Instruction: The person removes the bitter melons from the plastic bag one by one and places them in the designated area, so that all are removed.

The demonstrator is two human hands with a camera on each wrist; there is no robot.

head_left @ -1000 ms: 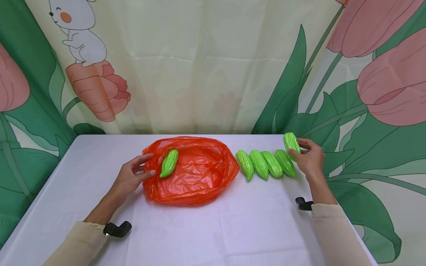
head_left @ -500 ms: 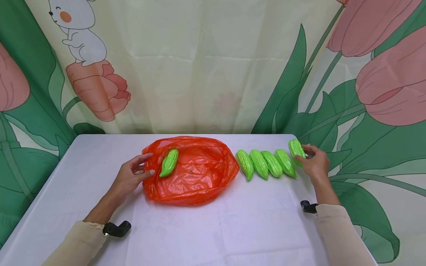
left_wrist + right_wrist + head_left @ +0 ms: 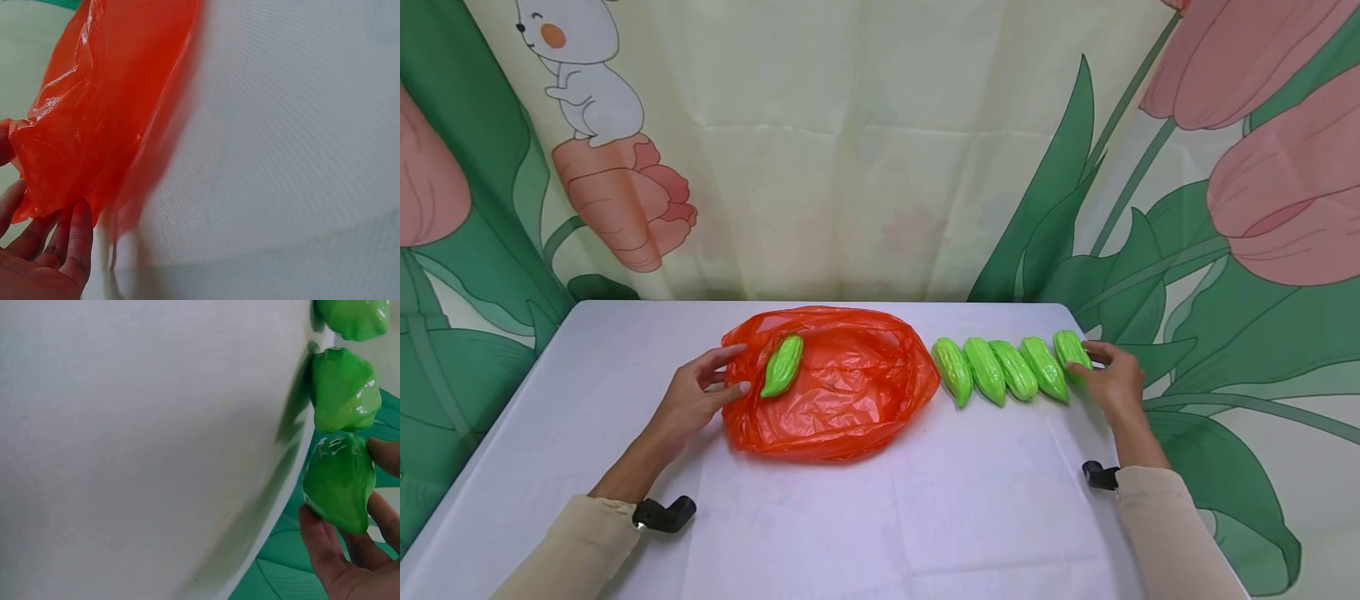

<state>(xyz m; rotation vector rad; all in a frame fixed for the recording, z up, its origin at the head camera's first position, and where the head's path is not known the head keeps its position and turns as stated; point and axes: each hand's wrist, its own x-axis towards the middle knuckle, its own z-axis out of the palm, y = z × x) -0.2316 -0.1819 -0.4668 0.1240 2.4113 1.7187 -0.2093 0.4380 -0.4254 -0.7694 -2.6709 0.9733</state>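
Observation:
A red plastic bag (image 3: pixel 842 417) lies spread on the table, with one green bitter melon (image 3: pixel 783 367) on its left part. My left hand (image 3: pixel 696 396) holds the bag's left edge between thumb and fingers; the left wrist view shows the fingertips (image 3: pixel 79 215) against the red film. To the right of the bag, several bitter melons (image 3: pixel 983 371) lie side by side in a slanted row. At the row's right end, my right hand (image 3: pixel 1116 379) pinches another bitter melon (image 3: pixel 1071 354). The right wrist view shows this bitter melon (image 3: pixel 339 481) close beside its neighbour (image 3: pixel 345 390).
A white cloth covers the table (image 3: pixel 820 533), whose right edge runs close to the right hand. Behind it hangs a curtain (image 3: pixel 850 167) printed with tulips, leaves and a white animal on a carrot. Black wrist cameras (image 3: pixel 664 515) sit at both sleeves.
My right hand has brought its bitter melon rightward and down to the end of the row. The left hand and the bag have stayed put.

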